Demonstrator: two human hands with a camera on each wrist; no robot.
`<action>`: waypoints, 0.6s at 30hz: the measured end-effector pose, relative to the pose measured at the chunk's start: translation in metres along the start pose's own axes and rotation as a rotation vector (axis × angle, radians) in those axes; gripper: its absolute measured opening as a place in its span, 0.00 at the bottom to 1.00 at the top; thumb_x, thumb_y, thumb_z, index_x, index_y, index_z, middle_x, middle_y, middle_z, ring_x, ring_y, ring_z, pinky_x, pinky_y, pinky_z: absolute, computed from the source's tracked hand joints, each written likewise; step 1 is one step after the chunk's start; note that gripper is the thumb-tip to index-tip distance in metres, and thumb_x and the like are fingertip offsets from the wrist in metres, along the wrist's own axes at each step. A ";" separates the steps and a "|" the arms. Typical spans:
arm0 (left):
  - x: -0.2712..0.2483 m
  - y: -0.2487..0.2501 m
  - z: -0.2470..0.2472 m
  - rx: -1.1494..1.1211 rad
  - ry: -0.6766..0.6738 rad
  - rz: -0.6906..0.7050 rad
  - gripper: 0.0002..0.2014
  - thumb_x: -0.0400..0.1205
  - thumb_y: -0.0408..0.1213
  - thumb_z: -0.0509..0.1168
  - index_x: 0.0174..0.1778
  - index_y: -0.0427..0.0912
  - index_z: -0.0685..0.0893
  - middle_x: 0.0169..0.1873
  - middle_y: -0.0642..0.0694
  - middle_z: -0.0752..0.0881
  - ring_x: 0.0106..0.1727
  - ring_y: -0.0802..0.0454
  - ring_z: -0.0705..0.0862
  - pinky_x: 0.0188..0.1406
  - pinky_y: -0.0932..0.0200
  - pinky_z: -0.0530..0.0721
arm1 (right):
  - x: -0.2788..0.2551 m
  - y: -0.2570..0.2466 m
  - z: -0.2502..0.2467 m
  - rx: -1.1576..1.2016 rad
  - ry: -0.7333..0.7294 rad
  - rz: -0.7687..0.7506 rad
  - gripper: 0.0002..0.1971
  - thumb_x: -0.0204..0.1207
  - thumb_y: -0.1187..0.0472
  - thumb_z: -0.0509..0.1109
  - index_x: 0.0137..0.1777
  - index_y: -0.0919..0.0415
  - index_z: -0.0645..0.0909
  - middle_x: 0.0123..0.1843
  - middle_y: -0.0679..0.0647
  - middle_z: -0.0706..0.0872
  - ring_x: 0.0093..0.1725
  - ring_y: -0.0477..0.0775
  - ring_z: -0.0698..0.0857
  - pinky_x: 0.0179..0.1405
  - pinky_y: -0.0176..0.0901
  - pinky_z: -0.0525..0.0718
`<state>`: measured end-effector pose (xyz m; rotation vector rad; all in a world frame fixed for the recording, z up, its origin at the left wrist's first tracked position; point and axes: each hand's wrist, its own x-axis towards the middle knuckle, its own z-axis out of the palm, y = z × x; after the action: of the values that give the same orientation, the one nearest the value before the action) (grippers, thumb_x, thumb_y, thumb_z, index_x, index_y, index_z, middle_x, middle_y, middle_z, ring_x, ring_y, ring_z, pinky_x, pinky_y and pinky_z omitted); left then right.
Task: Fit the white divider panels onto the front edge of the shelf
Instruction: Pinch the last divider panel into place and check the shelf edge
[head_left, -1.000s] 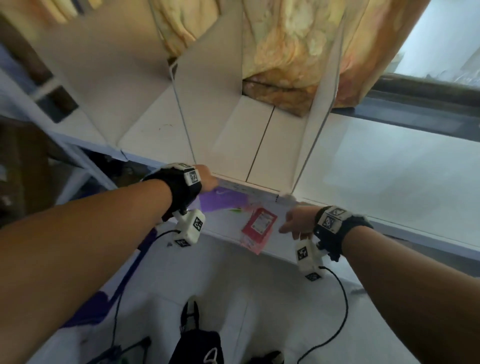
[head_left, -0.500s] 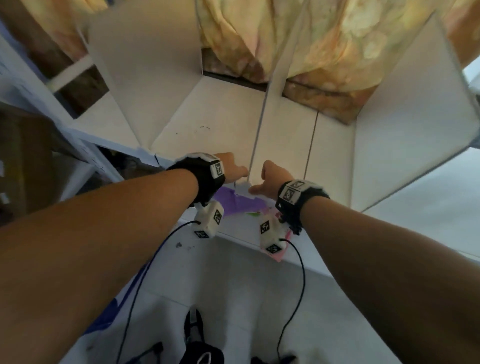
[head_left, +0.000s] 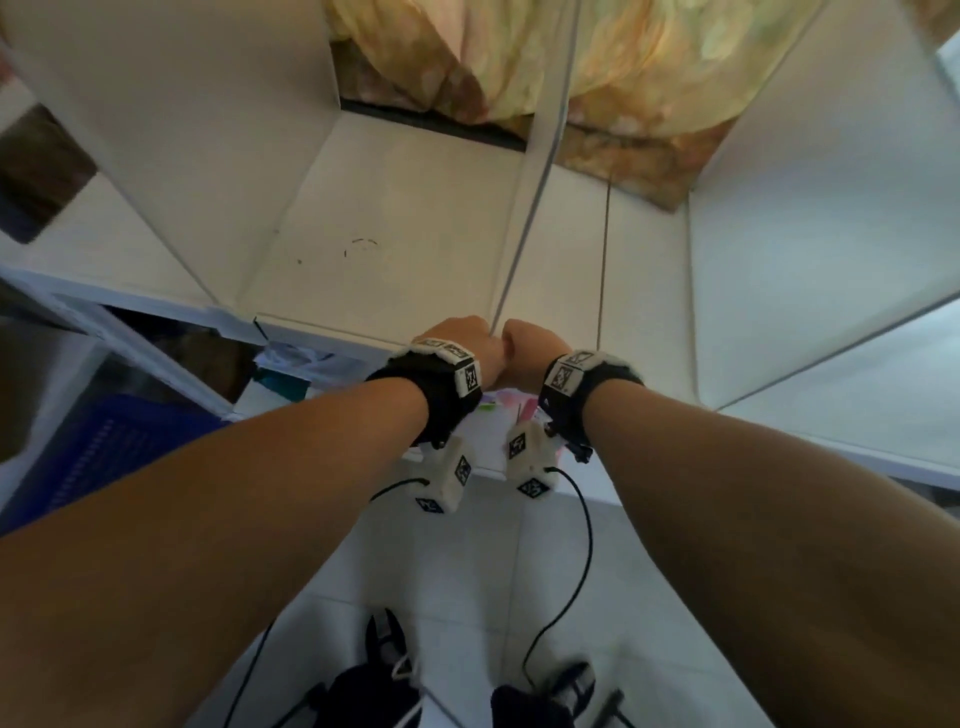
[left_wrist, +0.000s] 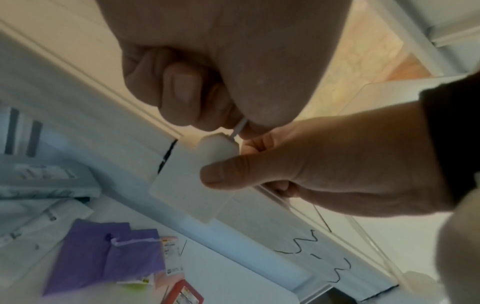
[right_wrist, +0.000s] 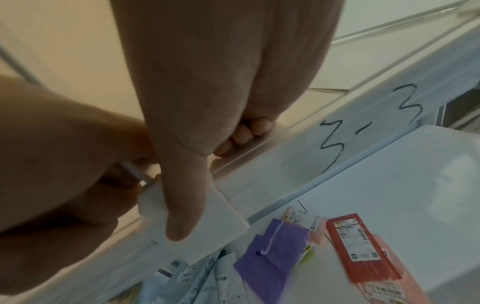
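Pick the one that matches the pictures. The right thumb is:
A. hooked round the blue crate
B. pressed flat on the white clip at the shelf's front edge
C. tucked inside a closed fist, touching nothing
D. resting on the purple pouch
B. In the right wrist view the right hand lays its thumb flat on the white clip at the shelf's front edge; the purple pouch lies untouched on the shelf below.

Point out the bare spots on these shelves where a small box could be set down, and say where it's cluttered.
Free: the upper shelf floor between the left divider and the middle divider; also the bay between the middle divider and the right divider. Crowded: the front edge, where the left hand and right hand work, and the lower shelf around the purple pouch and red packets.
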<state>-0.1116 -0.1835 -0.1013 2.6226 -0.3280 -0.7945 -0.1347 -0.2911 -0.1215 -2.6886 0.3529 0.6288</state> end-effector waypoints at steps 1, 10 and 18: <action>0.000 0.001 0.001 -0.022 -0.003 -0.007 0.22 0.82 0.49 0.54 0.61 0.37 0.79 0.62 0.34 0.82 0.57 0.37 0.82 0.50 0.51 0.75 | 0.000 0.001 0.001 0.007 0.002 -0.003 0.20 0.66 0.49 0.78 0.48 0.57 0.73 0.45 0.54 0.80 0.46 0.56 0.80 0.48 0.46 0.79; 0.003 0.004 -0.001 -0.033 -0.076 -0.043 0.21 0.80 0.47 0.57 0.61 0.36 0.80 0.58 0.33 0.84 0.49 0.39 0.80 0.51 0.49 0.79 | 0.004 0.006 0.005 0.099 -0.008 0.001 0.24 0.62 0.49 0.81 0.51 0.57 0.73 0.47 0.54 0.83 0.46 0.56 0.83 0.49 0.49 0.84; 0.004 0.002 0.001 0.025 -0.071 -0.028 0.19 0.82 0.46 0.56 0.60 0.36 0.80 0.54 0.36 0.83 0.47 0.40 0.79 0.51 0.50 0.79 | 0.007 0.010 0.008 0.124 0.014 -0.014 0.26 0.61 0.48 0.82 0.51 0.58 0.73 0.46 0.53 0.82 0.40 0.52 0.79 0.48 0.48 0.83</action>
<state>-0.1091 -0.1866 -0.1032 2.6322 -0.3230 -0.9001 -0.1351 -0.2984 -0.1348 -2.5764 0.3642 0.5654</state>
